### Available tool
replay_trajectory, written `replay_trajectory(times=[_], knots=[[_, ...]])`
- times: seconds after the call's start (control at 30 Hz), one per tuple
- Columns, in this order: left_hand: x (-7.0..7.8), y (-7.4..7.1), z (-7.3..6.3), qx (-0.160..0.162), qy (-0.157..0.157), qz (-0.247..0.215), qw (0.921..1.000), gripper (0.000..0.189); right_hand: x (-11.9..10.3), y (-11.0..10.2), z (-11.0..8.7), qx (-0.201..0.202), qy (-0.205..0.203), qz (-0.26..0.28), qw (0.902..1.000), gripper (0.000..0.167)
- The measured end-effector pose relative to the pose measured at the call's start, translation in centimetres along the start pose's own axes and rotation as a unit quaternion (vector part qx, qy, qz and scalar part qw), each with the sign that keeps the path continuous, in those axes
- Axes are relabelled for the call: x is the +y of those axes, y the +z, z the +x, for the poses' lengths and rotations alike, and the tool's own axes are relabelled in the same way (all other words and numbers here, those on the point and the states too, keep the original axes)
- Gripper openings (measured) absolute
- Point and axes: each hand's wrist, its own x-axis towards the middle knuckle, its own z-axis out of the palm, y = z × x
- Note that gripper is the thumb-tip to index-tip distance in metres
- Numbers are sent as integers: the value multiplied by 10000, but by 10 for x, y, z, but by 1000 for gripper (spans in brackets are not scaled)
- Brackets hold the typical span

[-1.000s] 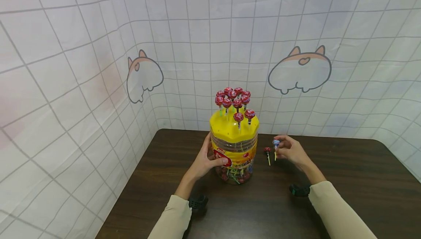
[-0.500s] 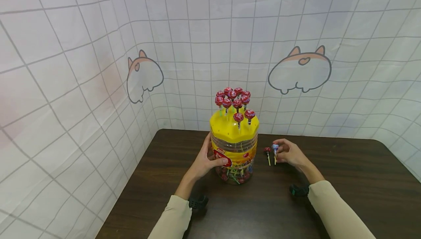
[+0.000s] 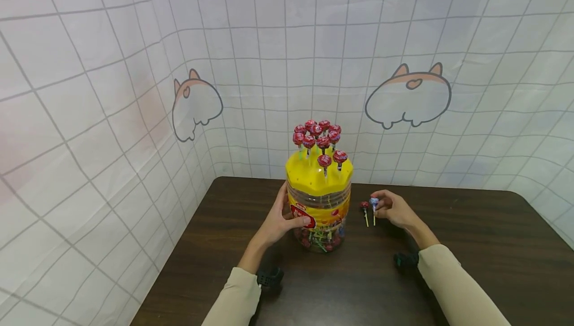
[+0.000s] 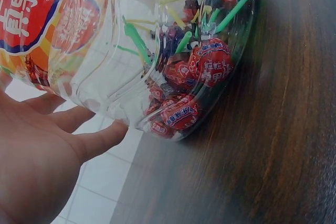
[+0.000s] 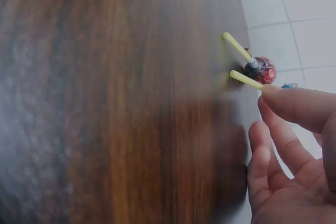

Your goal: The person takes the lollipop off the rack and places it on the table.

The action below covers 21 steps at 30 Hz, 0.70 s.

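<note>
At the frame's centre, your left hand curls round a jar; red lollipops stand in its yellow lid. Right of centre, your right hand pinches a blue lollipop beside a loose red lollipop on the table.

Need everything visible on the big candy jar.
The jar is clear and plastic-looking, with a ridged neck, a yellow faceted lid and a yellow-orange label bearing white characters on red. Red lollipops stand in the lid; loose wrapped lollipops with green and yellow sticks lie inside at the bottom. It stands upright on the dark table, the left hand gripping its side.
</note>
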Motion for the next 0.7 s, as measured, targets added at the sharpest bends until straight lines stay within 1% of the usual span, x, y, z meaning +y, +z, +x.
replay_trajectory(times=[0.13, 0.4, 0.6, 0.7], knots=[[1, 0, -1, -5, -18, 8, 10000, 103, 0, -1, 0, -87, -14, -95, 9999, 51], [2, 0, -1, -50, 14, -22, 10000, 103, 1, 0, -1, -138, 102, -51, 9998, 51], [2, 0, -1, -62, 61, -53, 9999, 104, 1, 0, 0, -132, 135, -350, 9992, 50], [2, 0, -1, -57, 66, -57, 9999, 104, 1, 0, 0, -149, 88, -477, 9987, 49]])
